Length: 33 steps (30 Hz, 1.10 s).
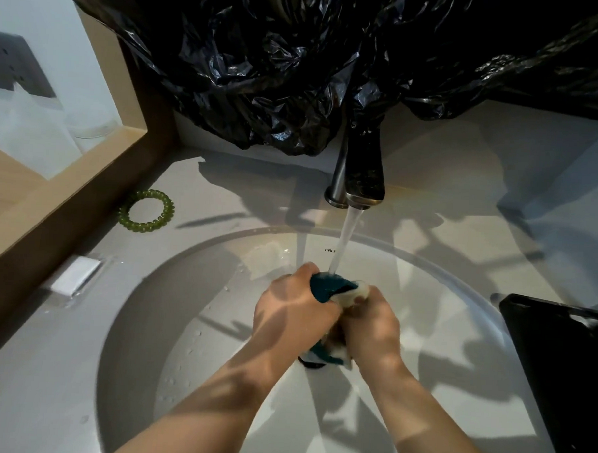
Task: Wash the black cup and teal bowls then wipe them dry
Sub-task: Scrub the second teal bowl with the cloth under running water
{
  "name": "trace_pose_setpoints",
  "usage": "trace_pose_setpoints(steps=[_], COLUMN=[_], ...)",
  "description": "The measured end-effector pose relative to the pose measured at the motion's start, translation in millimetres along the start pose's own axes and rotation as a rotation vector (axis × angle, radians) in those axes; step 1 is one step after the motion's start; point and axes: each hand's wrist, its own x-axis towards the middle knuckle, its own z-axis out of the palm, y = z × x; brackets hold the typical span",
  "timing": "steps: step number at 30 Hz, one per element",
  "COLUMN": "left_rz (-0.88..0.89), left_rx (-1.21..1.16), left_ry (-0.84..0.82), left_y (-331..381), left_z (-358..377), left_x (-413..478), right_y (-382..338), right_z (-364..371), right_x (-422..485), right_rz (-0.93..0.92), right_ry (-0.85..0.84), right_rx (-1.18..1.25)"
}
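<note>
Head view: left hand (297,312) grip clamped round teal bowl (329,287), mid-sink (170,323), under tap (363,171) stream. Right hand (372,329) grip pinches pale sponge (360,292) against bowl's right rim. Bowl lies between hands, rim tilted far-right.

Grey counter (44,369): green hair coil (141,227), black tray (558,374).

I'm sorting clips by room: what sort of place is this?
Probably a bathroom washstand: round white basin, running faucet over it, and a green coil hair tie on the counter.
</note>
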Motion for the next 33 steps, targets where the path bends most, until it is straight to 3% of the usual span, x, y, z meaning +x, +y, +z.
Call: trace_pose_setpoints(steps=[3, 5, 7, 9, 11, 14, 17, 19, 22, 26, 30, 33], left_rz=[0.095, 0.131, 0.153, 0.146, 0.102, 0.042, 0.038, 0.076, 0.082, 0.032, 0.058, 0.044], left_rx=[0.088, 0.097, 0.067, 0.011, -0.05, -0.151, -0.266, -0.275, -0.143, -0.017, 0.048, 0.017], left_ry=[-0.155, -0.159, -0.1, -0.003, 0.124, 0.169, 0.111, -0.016, -0.252, -0.329, -0.177, -0.064], left_y=[-0.3, -2.3, -2.3, -0.5, 0.9, -2.6, -9.0, -10.3, -10.5, -11.9, -10.3, -8.4], left_z=[0.7, 1.4, -0.2, -1.0, -0.8, 0.4, -2.2, -5.0, -7.5, 2.5, 6.1, 5.4], left_x=[-2.5, -2.0, -2.0, -1.4, 0.4, 0.1, -1.2, 0.6, 6.5, 3.7, 0.9, 1.2], right_y=[-2.2, 2.8, 0.4, 1.5, 4.2, 6.1, 3.7, 0.9, -7.4, -11.8, -10.0, -10.4], right_z=[-6.9, -8.4, -11.3, -12.5, -7.5, -4.5, -8.7, -9.0, -13.8, -14.9, -9.2, -13.1], right_x=[-6.7, -0.8, -0.8, 5.3, 9.1, 10.5, 7.8, 7.0, 2.1, -5.4, -3.1, 0.3], right_rz=[-0.348, -0.582, -0.634, -0.482, -0.176, 0.295, 0.428, 0.251, -0.057, -0.475, -0.598, -0.372], right_ry=[-0.092, -0.088, -0.044, 0.066, 0.078, -0.103, -0.222, -0.115, 0.083, -0.088, -0.097, 0.032], right_rx=[-0.362, -0.583, -0.557, -0.469, -0.324, 0.009, 0.219, 0.141, -0.197, -0.962, -0.948, -0.714])
